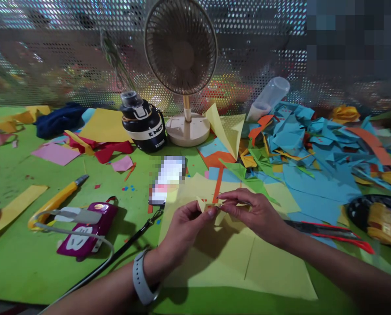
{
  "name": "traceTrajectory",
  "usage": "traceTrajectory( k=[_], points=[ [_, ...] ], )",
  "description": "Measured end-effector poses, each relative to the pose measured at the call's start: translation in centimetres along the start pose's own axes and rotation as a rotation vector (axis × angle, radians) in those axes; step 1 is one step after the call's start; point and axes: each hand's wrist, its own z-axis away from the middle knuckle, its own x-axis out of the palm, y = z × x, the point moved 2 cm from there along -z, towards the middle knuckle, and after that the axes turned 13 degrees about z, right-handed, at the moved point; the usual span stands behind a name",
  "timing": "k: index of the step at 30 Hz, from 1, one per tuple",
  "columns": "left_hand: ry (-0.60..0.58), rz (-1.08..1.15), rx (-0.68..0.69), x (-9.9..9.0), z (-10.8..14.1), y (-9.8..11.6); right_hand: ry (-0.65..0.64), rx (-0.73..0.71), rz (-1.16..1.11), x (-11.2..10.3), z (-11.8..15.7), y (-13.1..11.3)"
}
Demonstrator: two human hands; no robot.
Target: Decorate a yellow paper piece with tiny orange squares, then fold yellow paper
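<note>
The left hand (pixel 185 223) pinches a small yellow paper piece (pixel 200 204) between thumb and finger, while the right hand (pixel 254 210) pinches it at 3 o'clock. Held above a large yellow sheet (pixel 277 271), the piece looks partly shaped, I judge; the fingers hide how much work remains. The sheet spreads toward 5 o'clock, leaving flat room under the hands. Farther out, a phone (pixel 169 173) lies at 10 o'clock, blue scraps (pixel 287 133) crowd 2 o'clock, and a red-and-black tool (pixel 328 230) borders 4 o'clock. Bare green surface (pixel 21 271) opens at 8 o'clock, running to its near edge.
</note>
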Motion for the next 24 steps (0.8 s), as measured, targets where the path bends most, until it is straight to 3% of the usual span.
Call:
traceTrajectory(
  k=[4,9,15,20,24],
  points=[
    [-0.035,0.033,-0.067,-0.1,0.2,-0.2,-0.003,0.109,-0.133,-0.4,-0.1,0.2],
    [-0.029,-0.006,-0.127,0.4,0.5,-0.2,0.025,0.087,-0.042,-0.9,0.2,0.4],
    [0.061,-0.004,-0.055,0.1,0.4,0.2,0.114,-0.263,0.484,-3.1,0.5,-0.2],
    [0.143,0.033,0.055,-0.2,0.3,0.6,0.113,-0.244,0.832,-4.8,1.9,1.0],
    [0.181,0.126,0.072,-0.5,0.0,0.5,0.06,-0.277,1.013,-4.1,3.7,2.4]
  ],
)
